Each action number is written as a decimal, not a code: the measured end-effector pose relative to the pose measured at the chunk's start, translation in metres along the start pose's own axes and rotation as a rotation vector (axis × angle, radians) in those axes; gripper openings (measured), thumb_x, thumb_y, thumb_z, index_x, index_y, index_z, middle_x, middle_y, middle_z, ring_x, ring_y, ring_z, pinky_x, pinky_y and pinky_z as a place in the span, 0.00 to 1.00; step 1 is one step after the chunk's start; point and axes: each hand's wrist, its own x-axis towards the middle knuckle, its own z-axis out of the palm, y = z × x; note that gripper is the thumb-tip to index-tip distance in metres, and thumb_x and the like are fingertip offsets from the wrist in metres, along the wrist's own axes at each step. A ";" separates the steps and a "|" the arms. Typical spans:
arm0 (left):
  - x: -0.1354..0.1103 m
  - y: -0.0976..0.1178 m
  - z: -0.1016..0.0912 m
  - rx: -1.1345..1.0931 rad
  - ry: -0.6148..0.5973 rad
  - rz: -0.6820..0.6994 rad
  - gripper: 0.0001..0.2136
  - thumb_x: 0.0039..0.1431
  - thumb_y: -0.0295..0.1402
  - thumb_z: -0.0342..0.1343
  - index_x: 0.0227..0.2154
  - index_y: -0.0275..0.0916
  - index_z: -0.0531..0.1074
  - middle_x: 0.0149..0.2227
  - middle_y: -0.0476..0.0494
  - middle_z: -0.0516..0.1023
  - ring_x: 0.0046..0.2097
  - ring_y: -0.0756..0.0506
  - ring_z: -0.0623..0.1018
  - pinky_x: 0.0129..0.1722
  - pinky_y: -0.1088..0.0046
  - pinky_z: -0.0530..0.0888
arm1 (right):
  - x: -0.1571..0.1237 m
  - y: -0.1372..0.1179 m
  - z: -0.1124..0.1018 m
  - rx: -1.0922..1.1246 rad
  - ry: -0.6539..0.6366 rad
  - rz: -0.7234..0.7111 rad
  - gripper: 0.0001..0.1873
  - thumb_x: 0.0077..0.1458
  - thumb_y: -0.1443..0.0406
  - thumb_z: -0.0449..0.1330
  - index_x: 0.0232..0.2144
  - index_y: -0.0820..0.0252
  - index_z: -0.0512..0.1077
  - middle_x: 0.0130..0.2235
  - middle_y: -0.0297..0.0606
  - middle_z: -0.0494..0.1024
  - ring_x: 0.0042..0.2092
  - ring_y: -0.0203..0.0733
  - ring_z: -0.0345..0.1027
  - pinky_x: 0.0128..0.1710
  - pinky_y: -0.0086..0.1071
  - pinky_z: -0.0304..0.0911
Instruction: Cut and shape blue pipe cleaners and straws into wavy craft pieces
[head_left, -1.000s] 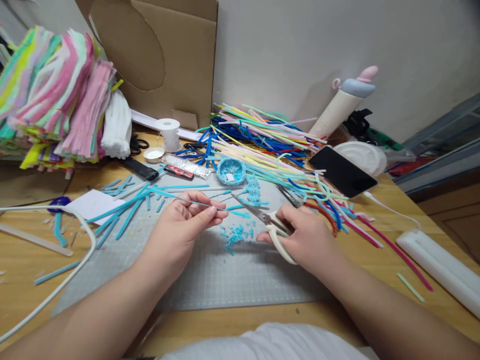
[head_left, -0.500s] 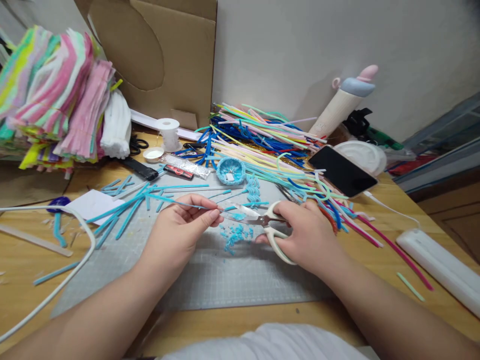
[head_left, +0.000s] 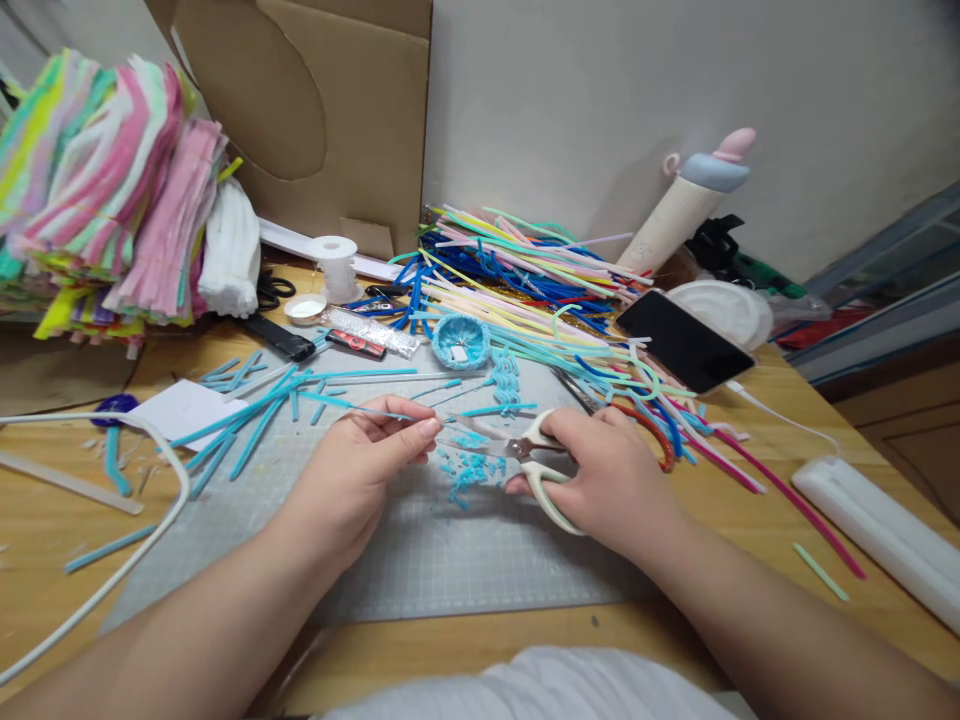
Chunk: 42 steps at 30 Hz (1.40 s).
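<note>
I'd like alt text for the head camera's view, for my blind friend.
A person's left hand pinches a blue pipe cleaner while the right hand holds scissors, blades open, over a gray cutting mat scattered with blue fluff. Behind lie a blue bowl-shaped piece, a colorful pile of pipe cleaners and a phone.

- Gray mat [head_left: 487,560]: free along its middle front.
- Scissors [head_left: 517,449] bar the gap between left fingers [head_left: 409,437] and right fingers [head_left: 564,430].
- Behind, a blue bowl [head_left: 459,340] and heaped pipe cleaners [head_left: 510,270] block passage.
- Leftward, blue stems [head_left: 259,432] and a looping white cable [head_left: 184,486] obstruct the counter [head_left: 37,570].
</note>
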 end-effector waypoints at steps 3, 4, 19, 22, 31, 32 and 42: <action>0.000 0.000 -0.001 -0.055 -0.028 -0.026 0.07 0.45 0.29 0.64 0.26 0.36 0.71 0.22 0.53 0.73 0.26 0.55 0.69 0.26 0.82 0.65 | 0.001 0.000 0.000 0.000 0.011 -0.003 0.14 0.45 0.54 0.61 0.23 0.57 0.65 0.23 0.31 0.70 0.28 0.38 0.58 0.30 0.30 0.44; 0.000 0.000 -0.001 -0.072 -0.033 -0.037 0.07 0.45 0.29 0.64 0.26 0.36 0.71 0.22 0.53 0.73 0.26 0.55 0.69 0.25 0.83 0.64 | 0.001 0.000 0.001 -0.001 0.016 -0.003 0.14 0.45 0.54 0.61 0.23 0.57 0.64 0.23 0.31 0.70 0.27 0.38 0.58 0.30 0.30 0.44; 0.001 0.001 -0.002 -0.174 -0.055 -0.080 0.06 0.45 0.27 0.64 0.26 0.35 0.71 0.20 0.52 0.72 0.24 0.56 0.69 0.23 0.84 0.64 | -0.004 -0.003 0.000 0.041 -0.054 0.045 0.15 0.44 0.54 0.61 0.22 0.56 0.62 0.22 0.31 0.70 0.27 0.40 0.57 0.29 0.31 0.47; -0.001 0.002 -0.001 -0.155 -0.042 -0.076 0.06 0.44 0.27 0.64 0.26 0.35 0.71 0.21 0.52 0.73 0.24 0.56 0.69 0.23 0.84 0.64 | -0.002 -0.005 0.000 0.032 -0.059 0.024 0.14 0.44 0.54 0.61 0.26 0.57 0.63 0.24 0.32 0.71 0.28 0.40 0.58 0.30 0.31 0.47; 0.000 0.000 0.000 -0.154 -0.057 -0.098 0.06 0.44 0.28 0.64 0.26 0.35 0.72 0.21 0.51 0.73 0.24 0.56 0.69 0.24 0.83 0.64 | -0.003 -0.004 0.001 0.029 -0.060 0.012 0.14 0.45 0.54 0.61 0.24 0.57 0.63 0.24 0.33 0.71 0.28 0.40 0.58 0.30 0.32 0.47; -0.001 0.000 0.000 -0.162 -0.060 -0.098 0.06 0.44 0.27 0.64 0.26 0.35 0.72 0.21 0.51 0.73 0.24 0.55 0.69 0.24 0.83 0.64 | -0.003 -0.004 0.001 0.034 -0.065 0.012 0.14 0.45 0.54 0.61 0.24 0.57 0.63 0.25 0.33 0.72 0.28 0.40 0.58 0.30 0.32 0.47; 0.001 0.002 -0.001 -0.241 -0.075 -0.129 0.06 0.43 0.26 0.65 0.25 0.35 0.72 0.22 0.51 0.73 0.24 0.55 0.70 0.24 0.83 0.66 | -0.004 -0.004 0.001 0.046 -0.072 0.027 0.15 0.45 0.54 0.61 0.23 0.56 0.62 0.23 0.32 0.70 0.27 0.40 0.58 0.29 0.31 0.47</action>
